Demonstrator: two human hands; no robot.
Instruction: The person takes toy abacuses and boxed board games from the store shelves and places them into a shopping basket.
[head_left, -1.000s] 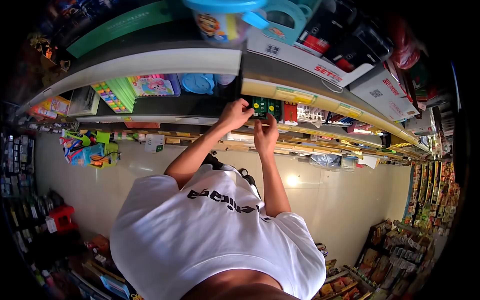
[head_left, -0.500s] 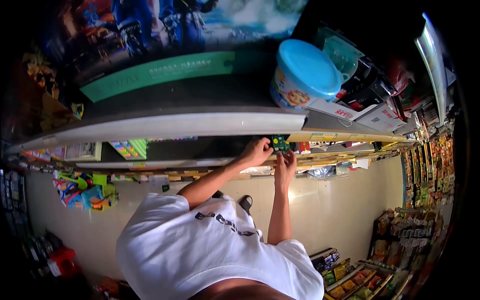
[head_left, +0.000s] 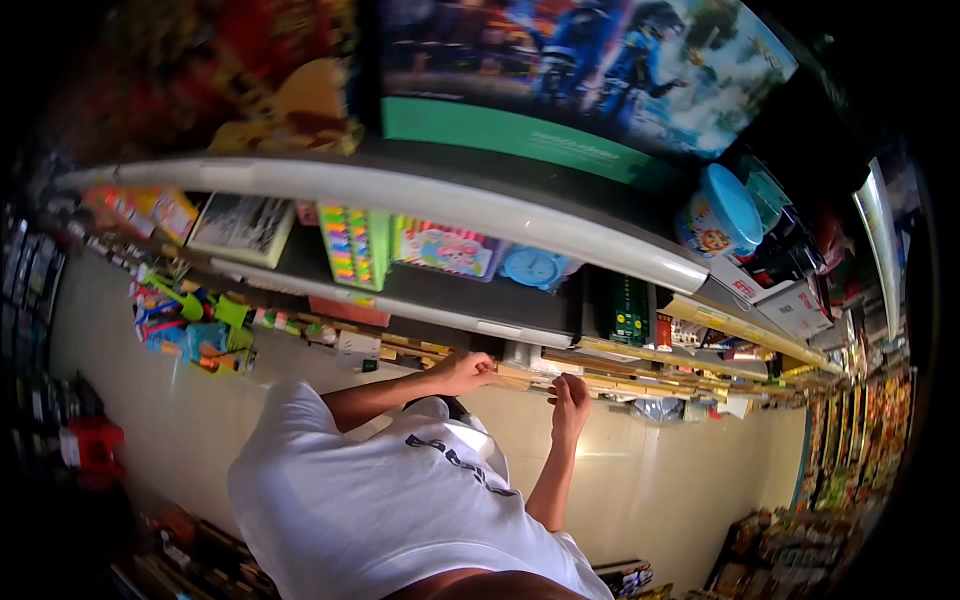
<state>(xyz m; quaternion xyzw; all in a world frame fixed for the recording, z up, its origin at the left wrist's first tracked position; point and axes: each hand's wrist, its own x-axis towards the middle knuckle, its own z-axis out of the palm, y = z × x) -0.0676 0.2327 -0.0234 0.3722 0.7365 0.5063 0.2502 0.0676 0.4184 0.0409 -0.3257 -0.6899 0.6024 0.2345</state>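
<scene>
My left hand [head_left: 464, 371] is in front of the lower shelf edge, its fingers curled in and nothing visible in them. To its right my right hand [head_left: 569, 402] is raised, fingers loosely bent and a little apart, also with nothing visible in it. Both hands are clear of the goods. A dark green box [head_left: 626, 308] with yellow dots stands on the shelf above my right hand. Between the hands, at the shelf edge, is a whitish object [head_left: 524, 354] too blurred to name.
The upper shelf [head_left: 420, 195] holds a large puzzle box [head_left: 560, 140] and a blue-lidded tub [head_left: 722, 212]. Below are a green-edged pack [head_left: 352, 248], a pink picture box [head_left: 445, 246] and a round blue item [head_left: 534, 266]. Colourful toys [head_left: 195, 318] hang at left.
Both hands have come away from the green box and drawn back from the shelf, moving apart. The view has turned left, showing more of the lower shelf.
</scene>
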